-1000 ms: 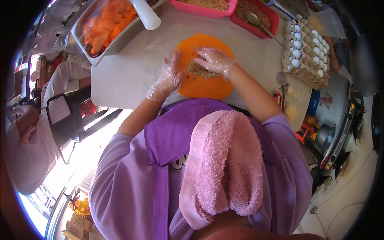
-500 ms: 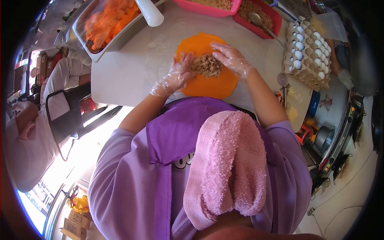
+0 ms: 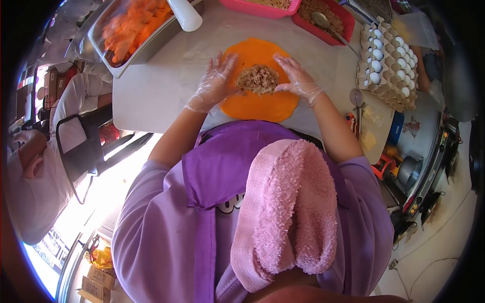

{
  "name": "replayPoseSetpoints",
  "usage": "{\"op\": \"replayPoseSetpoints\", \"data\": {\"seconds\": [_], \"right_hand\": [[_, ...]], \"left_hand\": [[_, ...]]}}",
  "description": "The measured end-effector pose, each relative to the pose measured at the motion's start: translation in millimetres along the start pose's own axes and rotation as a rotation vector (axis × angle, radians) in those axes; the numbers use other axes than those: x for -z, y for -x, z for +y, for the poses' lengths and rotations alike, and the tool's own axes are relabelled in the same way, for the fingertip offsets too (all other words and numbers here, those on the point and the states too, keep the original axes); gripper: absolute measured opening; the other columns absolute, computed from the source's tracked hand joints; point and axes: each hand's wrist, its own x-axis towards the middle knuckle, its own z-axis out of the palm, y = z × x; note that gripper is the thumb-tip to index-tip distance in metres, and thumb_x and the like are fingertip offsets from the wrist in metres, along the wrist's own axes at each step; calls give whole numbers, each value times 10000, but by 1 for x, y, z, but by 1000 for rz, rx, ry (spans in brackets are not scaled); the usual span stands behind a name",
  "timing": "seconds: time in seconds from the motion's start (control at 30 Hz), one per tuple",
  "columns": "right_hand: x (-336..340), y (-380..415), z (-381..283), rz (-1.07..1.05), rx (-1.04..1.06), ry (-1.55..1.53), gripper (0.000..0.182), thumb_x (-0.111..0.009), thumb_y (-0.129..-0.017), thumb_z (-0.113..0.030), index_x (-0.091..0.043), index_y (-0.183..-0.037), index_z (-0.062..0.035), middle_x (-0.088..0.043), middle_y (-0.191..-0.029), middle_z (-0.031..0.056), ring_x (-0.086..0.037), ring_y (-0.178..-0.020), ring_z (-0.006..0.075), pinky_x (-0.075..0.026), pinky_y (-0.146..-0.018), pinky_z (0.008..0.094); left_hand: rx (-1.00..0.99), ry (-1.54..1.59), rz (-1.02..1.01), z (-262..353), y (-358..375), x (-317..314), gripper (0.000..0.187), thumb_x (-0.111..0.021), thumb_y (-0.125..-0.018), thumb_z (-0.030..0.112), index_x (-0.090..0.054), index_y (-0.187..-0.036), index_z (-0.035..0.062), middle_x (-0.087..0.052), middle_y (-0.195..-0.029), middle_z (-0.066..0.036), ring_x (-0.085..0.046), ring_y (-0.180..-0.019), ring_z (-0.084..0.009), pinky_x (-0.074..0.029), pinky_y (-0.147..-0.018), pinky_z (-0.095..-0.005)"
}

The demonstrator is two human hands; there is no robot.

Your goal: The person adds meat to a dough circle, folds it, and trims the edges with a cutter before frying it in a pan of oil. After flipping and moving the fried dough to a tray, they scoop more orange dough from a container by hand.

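A flat, round orange dough sheet (image 3: 260,108) lies on the pale table in front of me, with a mound of brownish shredded filling (image 3: 258,78) near its middle. My left hand (image 3: 216,81), in a clear plastic glove, is at the sheet's left side with fingers spread. On the other side, my right hand (image 3: 298,81), gloved the same way, has thumb and fingers apart, the thumb tip close to the filling's right edge. Neither hand holds anything.
A metal tray of orange pieces (image 3: 136,30) stands back left. Behind are a pink tub (image 3: 265,11) and a red tub with a spoon (image 3: 333,30). On the right are egg trays (image 3: 386,65) and a pizza cutter (image 3: 357,103). A seated person (image 3: 40,187) is at left.
My left hand has moved left, away from the filling. My right hand has opened and drawn back slightly to the right, leaving the mound more exposed.
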Motion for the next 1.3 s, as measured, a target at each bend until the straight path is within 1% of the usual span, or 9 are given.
{"op": "replayPoseSetpoints", "data": {"seconds": [0.4, 0.57, 0.73, 0.87, 1.03, 1.1, 1.17, 1.23, 1.3], "right_hand": [[-38, 7, -21, 133, -163, -131, 1103, -818, -624, -59, -106, -1465, -76, -100, -1532, 160, -384, -1265, 288, -377, -1019, 331], [17, 2, -42, -206, -435, -278, 864, -725, -726, -45, -239, -1441, -45, -336, -1432, 183, -503, -1096, 233, -445, -918, 312], [35, 8, -36, -93, -547, -702, 569, -592, -792, 23, -433, -1336, -26, -503, -1295, 138, -546, -1038, 198, -465, -875, 305], [32, 9, -35, -24, -461, -896, 385, -561, -812, 44, -577, -1191, -22, -601, -1168, 96, -576, -965, 168, -466, -843, 269], [21, 3, -43, 2, -402, -592, 263, -609, -815, -1, -628, -1076, -20, -617, -1001, 75, -563, -868, 139, -468, -800, 257], [15, 2, -36, -53, -383, -504, 234, -625, -813, -17, -636, -1048, -21, -619, -929, 63, -559, -820, 130, -471, -781, 257], [12, 3, -22, 24, -140, -376, 208, -632, -812, -25, -652, -1019, -39, -602, -790, 33, -546, -721, 132, -476, -742, 264], [34, -2, -19, 115, -194, -473, 204, -640, -804, -43, -659, -1006, -65, -606, -810, 25, -559, -745, 139, -480, -742, 287], [61, -10, -11, 245, -514, -347, 280, -647, -790, -50, -640, -1070, -66, -613, -1058, 74, -580, -866, 183, -480, -804, 304]], "left_hand": [[20, 3, -24, 21, 0, -3, 1153, -844, -556, 366, -175, -1436, 39, -230, -1478, -207, -103, -1385, -430, -112, -1107, -556], [11, 50, 37, 19, -8, -14, 1124, -828, -578, 363, -179, -1435, 37, -244, -1468, -218, -105, -1383, -432, -119, -1109, -537], [13, 275, 44, 4, -6, -11, 1007, -789, -684, 328, -182, -1448, 80, -224, -1491, -176, -71, -1408, -372, -80, -1124, -513], [41, 589, 172, 3, 5, 7, 586, -600, -891, 245, -337, -1392, 95, -327, -1456, -134, -116, -1413, -309, -66, -1137, -457], [77, 495, 193, -10, 15, 4, 319, -466, -971, 227, -530, -1248, 83, -418, -1399, -134, -176, -1403, -290, -37, -1140, -438], [99, 478, 180, -11, 21, 5, 312, -490, -954, 271, -560, -1208, 105, -442, -1375, -162, -216, -1377, -373, -74, -1112, -527], [109, 467, 174, -9, 27, 7, 322, -485, -953, 296, -567, -1200, 106, -441, -1373, -170, -222, -1370, -390, -70, -1110, -534], [105, 458, 175, -6, 27, 10, 334, -480, -953, 321, -574, -1192, 108, -441, -1372, -178, -228, -1364, -406, -65, -1108, -541], [112, 422, 180, -6, 30, 10, 353, -494, -942, 350, -578, -1184, 107, -441, -1367, -188, -237, -1352, -431, -81, -1099, -562]]}}
